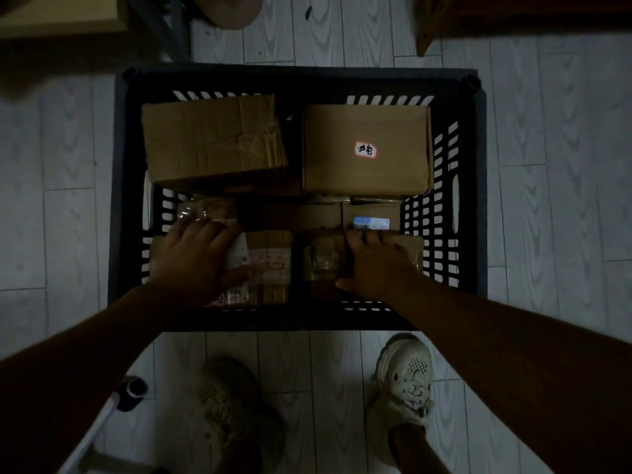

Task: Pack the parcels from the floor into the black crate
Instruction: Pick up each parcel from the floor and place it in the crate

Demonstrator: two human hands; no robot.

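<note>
The room is dim, and the floor (547, 200) has pale wood-pattern planks. On it stands the black crate (473, 200), just in front of the person's two light shoes. Inside, two big cardboard parcels lie at the far side: a taped one (212, 142) on the left and one with a small white sticker (366, 148) on the right. Lower parcels fill the near side. The left hand (191, 258) rests flat, fingers spread, on a labelled parcel (270, 265). The right hand (376, 265) clamps a taped parcel (321, 261).

Sticker (365, 150) on box (366, 148) — handwriting, perhaps illegible
</note>
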